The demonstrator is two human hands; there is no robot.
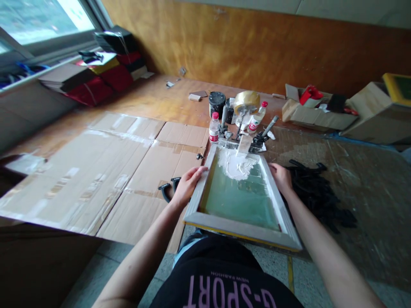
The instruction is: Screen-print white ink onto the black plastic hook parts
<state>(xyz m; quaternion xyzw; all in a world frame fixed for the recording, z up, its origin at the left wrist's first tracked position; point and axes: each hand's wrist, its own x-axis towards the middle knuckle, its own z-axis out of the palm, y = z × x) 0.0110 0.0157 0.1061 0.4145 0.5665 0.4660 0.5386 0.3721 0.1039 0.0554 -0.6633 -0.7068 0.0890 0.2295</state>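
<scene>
In front of me is a screen printing frame with pale rails and a green mesh. White ink is smeared thickly over the mesh's far end, where a flat scraper rests in it. My left hand grips the left rail, fingertips at its edge. On the opposite side, my right hand holds the right rail, its fingers partly hidden. The frame's far end meets a metal clamp. Black curved plastic pieces lie left of my left hand.
Flattened cardboard covers the table's left part. Behind the frame stand a red-capped bottle, another bottle, a black tub and a tape roll. A heap of black pieces lies right, below an open carton.
</scene>
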